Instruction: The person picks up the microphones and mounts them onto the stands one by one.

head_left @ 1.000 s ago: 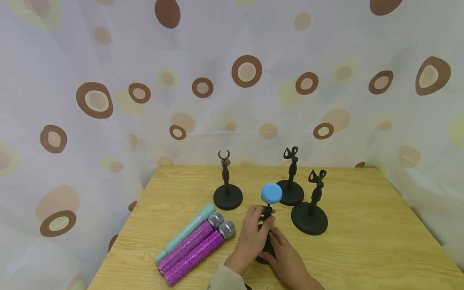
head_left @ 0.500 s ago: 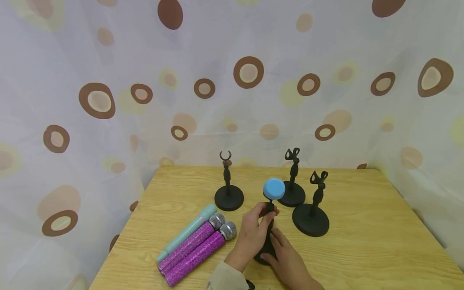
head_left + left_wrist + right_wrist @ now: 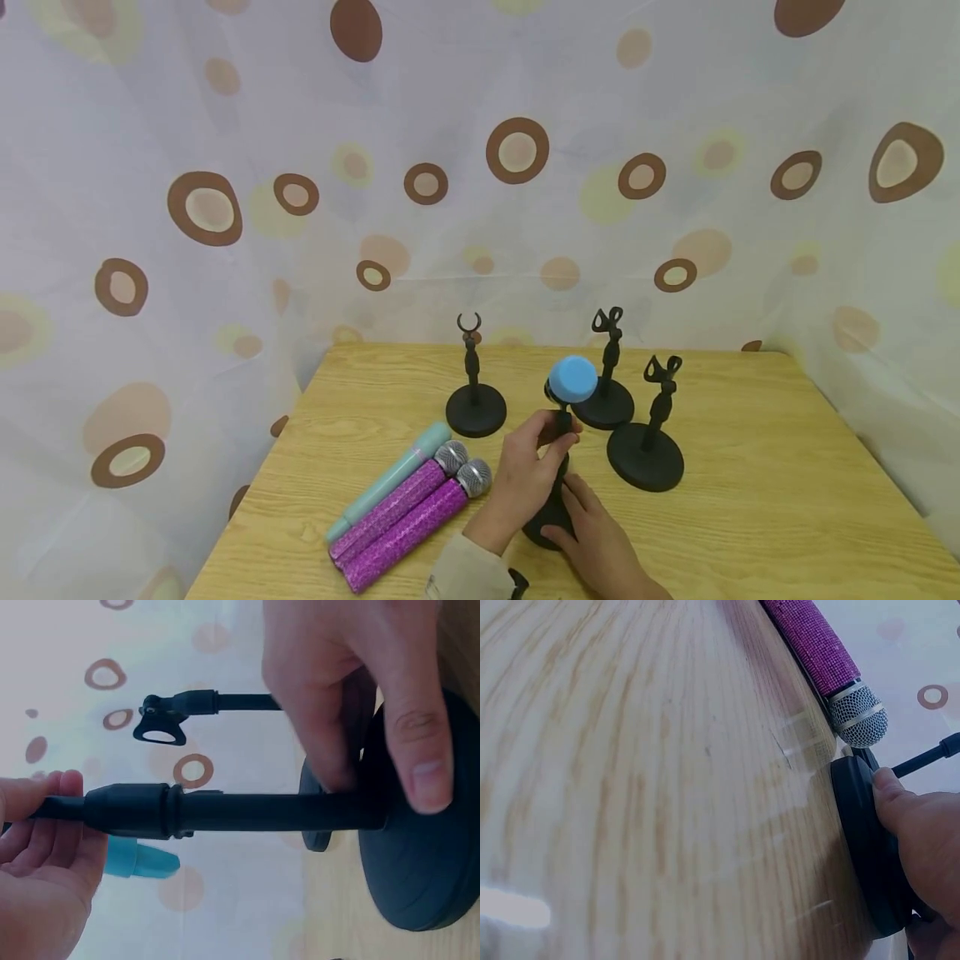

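A black desktop microphone stand (image 3: pixel 277 811) stands in front of me with a blue-headed microphone (image 3: pixel 573 379) at its top. My left hand (image 3: pixel 520 475) grips the upper post just under the clip, fingers and thumb around it, as the left wrist view shows. Low down, my right hand (image 3: pixel 602 537) holds the round base (image 3: pixel 859 832), its thumb lying over the top face. Part of the microphone's blue body (image 3: pixel 142 859) shows behind the left fingers; the clip is mostly hidden. Left of the hands lie two purple glittery microphones (image 3: pixel 405 533) and a teal microphone (image 3: pixel 390 479).
Three more black stands rise behind: one with a C-shaped clip (image 3: pixel 474 408) at back left, another (image 3: pixel 603 404) at back centre-right, and one (image 3: pixel 647 457) to the right. A patterned curtain (image 3: pixel 480 225) surrounds the wooden table (image 3: pixel 780 500).
The blue microphone head has risen and shifted right, showing more of its side. My left hand has edged up and right; my right hand stays at the base.
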`<state>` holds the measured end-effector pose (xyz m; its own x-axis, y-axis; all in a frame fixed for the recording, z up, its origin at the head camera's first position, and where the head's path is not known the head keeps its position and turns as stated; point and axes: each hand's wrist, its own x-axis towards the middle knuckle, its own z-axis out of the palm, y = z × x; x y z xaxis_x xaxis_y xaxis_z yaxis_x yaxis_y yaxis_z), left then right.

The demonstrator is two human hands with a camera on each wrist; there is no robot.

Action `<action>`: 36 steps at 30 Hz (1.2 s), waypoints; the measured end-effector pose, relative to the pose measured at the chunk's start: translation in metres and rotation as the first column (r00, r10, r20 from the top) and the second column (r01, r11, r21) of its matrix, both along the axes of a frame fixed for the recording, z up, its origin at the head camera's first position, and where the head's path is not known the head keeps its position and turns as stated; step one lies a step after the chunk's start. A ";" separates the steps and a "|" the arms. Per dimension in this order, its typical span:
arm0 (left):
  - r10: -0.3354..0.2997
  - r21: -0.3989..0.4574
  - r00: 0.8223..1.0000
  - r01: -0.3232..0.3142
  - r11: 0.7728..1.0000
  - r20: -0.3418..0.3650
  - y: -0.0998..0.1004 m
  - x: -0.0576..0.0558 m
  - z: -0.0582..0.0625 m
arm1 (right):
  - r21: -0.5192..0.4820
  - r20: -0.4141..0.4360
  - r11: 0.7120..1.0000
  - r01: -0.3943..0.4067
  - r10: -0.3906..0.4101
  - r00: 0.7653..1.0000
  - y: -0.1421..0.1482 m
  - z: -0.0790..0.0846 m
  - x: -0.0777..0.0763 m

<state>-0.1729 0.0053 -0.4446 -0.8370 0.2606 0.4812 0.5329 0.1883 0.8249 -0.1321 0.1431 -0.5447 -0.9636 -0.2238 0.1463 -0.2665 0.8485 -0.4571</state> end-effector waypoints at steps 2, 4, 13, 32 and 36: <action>-0.001 -0.014 1.000 0.001 1.000 -0.015 -0.001 0.000 0.003 | 0.001 0.008 1.000 0.001 -0.001 1.000 0.000 0.001 0.001; -0.005 -0.024 1.000 0.005 1.000 -0.013 -0.001 -0.001 0.006 | 0.000 0.010 1.000 -0.001 0.001 1.000 0.000 0.002 0.001; -0.023 0.014 1.000 0.023 1.000 0.008 -0.003 -0.005 0.014 | -0.005 0.063 1.000 -0.007 0.007 0.998 0.000 0.004 -0.001; -0.051 0.047 0.999 0.052 0.998 -0.018 -0.003 -0.006 0.028 | -0.036 0.123 0.999 -0.001 0.006 0.992 0.000 0.010 -0.006; -0.044 0.038 0.999 0.044 0.998 -0.012 -0.003 -0.006 0.032 | -0.072 0.185 0.997 0.009 0.005 0.983 0.002 0.013 -0.009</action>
